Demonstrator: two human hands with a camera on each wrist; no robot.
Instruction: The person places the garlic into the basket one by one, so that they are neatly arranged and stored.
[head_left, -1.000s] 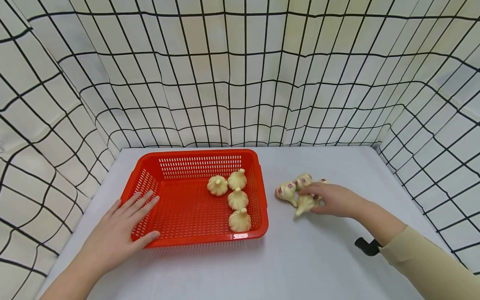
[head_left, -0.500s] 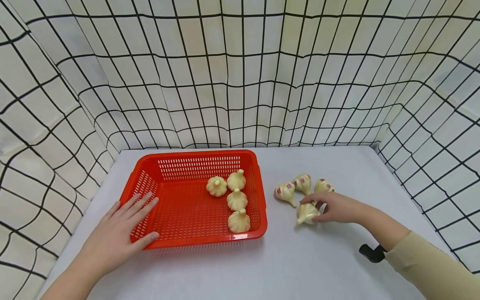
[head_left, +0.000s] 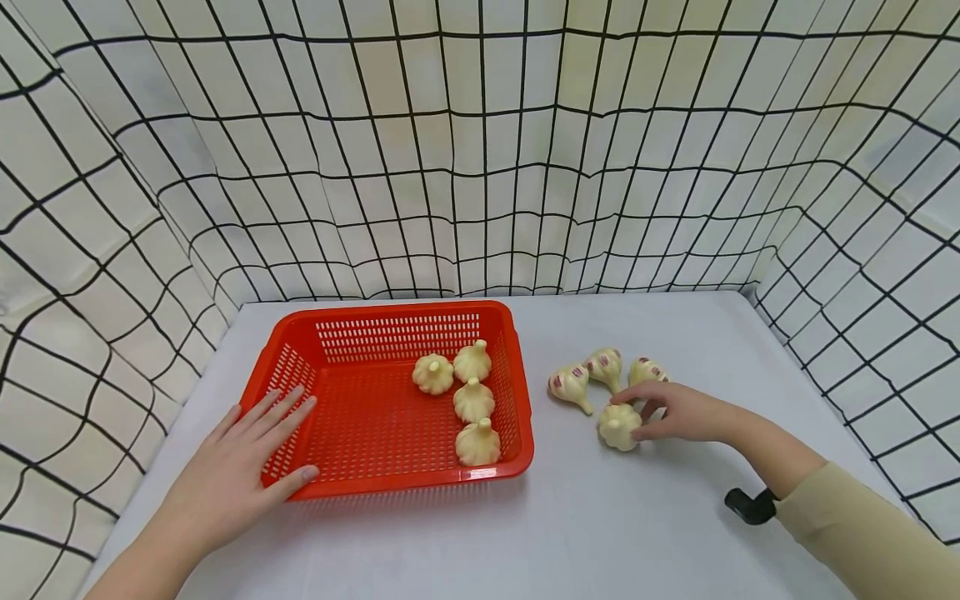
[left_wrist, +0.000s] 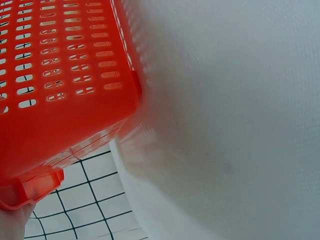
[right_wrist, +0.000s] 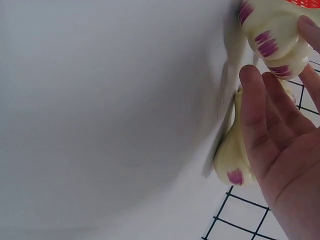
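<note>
My left hand (head_left: 225,479) lies with fingers spread and straight over the left rim of a red plastic basket (head_left: 390,310); in the left wrist view, a bit of that hand shows under the basket's (left_wrist: 75,115) lip. To the basket's right, thumb and fingers of my right hand (head_left: 686,412) pinch a cream garlic bulb (head_left: 618,427), its stem pointing up at the head camera. Purple streaks mark this garlic bulb (right_wrist: 277,35) in the right wrist view. Just behind it lie three more bulbs, including a left one (head_left: 572,386) and a right one (head_left: 647,371).
Inside the basket, several garlic bulbs (head_left: 474,401) stand stem up along its right side. White cloth (head_left: 570,533) covers the table. A black grid net (head_left: 480,175) over white sheeting encloses the back and sides.
My right hand has drawn one garlic bulb slightly toward me, away from the others, and turned it from lying to stem up. The left hand stays on the basket.
</note>
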